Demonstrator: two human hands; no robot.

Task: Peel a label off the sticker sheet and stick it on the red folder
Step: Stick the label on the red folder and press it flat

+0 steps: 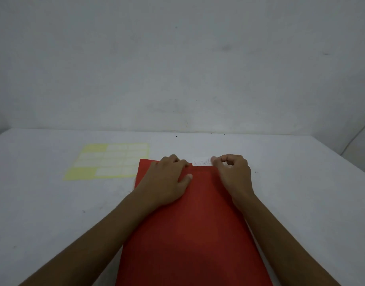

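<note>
Seen from above, a person's two bare forearms reach forward over a white table (53,203) that stands against a pale wall (177,58). One red folder (190,234) lies flat on the table, its long side running away from the viewer. The left hand (169,180) rests palm down on the folder's far left part, fingers spread loosely and flat, holding nothing, with its fingertips (184,163) at the folder's far edge. The right hand (233,172) is at the far right corner, fingers curled in toward the thumb, its thumb and forefinger closed together on the right end of one small white label (202,162). The label lies along the folder's far edge, between the two hands, and carries faint handwriting too blurred to read. Whether it is pressed down fully cannot be told. One yellow sticker sheet (107,161) lies flat on the table to the left of the folder, just beside its far left corner. It holds rows of white labels, with bare yellow patches at its left; the exact count is unclear.
</note>
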